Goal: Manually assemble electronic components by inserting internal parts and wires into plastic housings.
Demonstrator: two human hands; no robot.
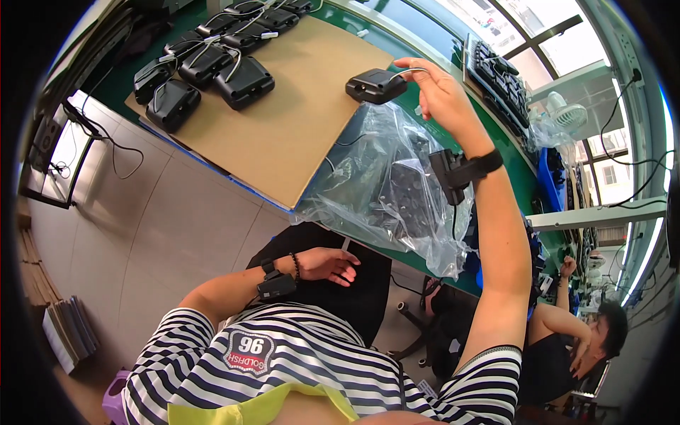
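Observation:
My right hand (440,92) pinches the pale cable of a small black plastic box (376,86), which is at the right edge of a brown cardboard sheet (283,142). Whether the box hangs or rests there I cannot tell. My left hand (327,265) stays low in front of my striped shirt, empty, its fingers loosely apart. At the back left of the cardboard stand several similar black boxes (244,81), with pale cables and white plugs lying over them. Beside the cardboard, a clear plastic bag (354,185) holds dark parts that are hard to make out.
The cardboard lies on a green-topped workbench (506,166). A rack of black parts (496,81) stands at the back right, near a small fan (567,112) and a blue bin (550,180). Another person (567,340) sits at right. Flat cardboard (69,333) stands on the left floor.

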